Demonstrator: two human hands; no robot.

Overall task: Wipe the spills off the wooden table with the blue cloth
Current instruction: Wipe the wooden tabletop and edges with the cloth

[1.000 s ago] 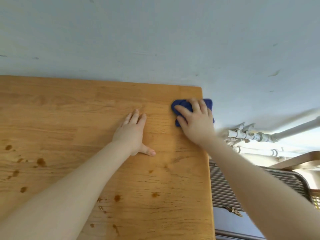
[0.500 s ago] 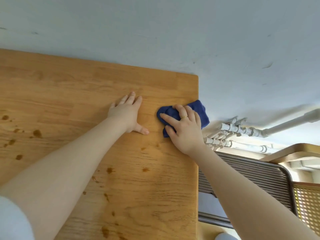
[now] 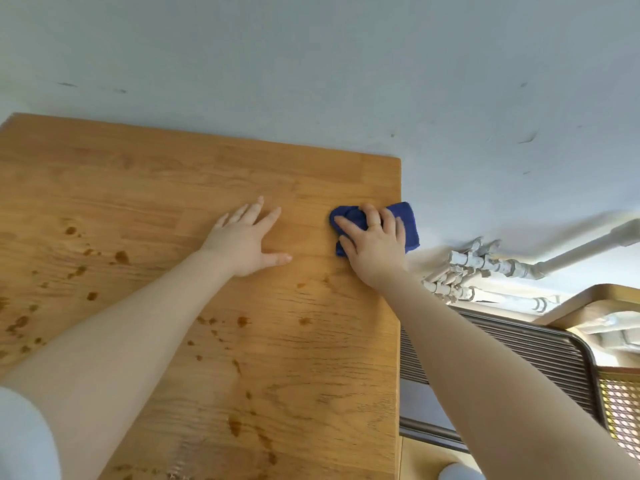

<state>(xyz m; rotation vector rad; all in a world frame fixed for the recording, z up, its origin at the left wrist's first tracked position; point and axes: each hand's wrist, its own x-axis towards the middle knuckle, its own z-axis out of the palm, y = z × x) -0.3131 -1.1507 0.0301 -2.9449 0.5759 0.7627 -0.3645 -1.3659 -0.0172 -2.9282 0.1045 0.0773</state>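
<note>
The wooden table (image 3: 180,188) fills the left and middle of the head view. A blue cloth (image 3: 407,221) lies bunched at the table's right edge, partly hanging over it. My right hand (image 3: 375,247) presses down on the cloth with fingers spread over it. My left hand (image 3: 244,242) rests flat on the bare wood to the left of the cloth, fingers apart, holding nothing. Brown spills (image 3: 121,257) dot the left part of the table, and more brown spots (image 3: 242,321) lie between and below my forearms.
A pale blue wall (image 3: 346,81) rises right behind the table. White pipes (image 3: 485,263) run along the wall to the right of the table's edge. Below them stand a dark slatted chair back (image 3: 519,344) and a woven cane panel (image 3: 620,410).
My right hand has slid the blue cloth back and forth along the right edge, nearer then slightly away again. The left hand stays flat on the wood. The view shifted.
</note>
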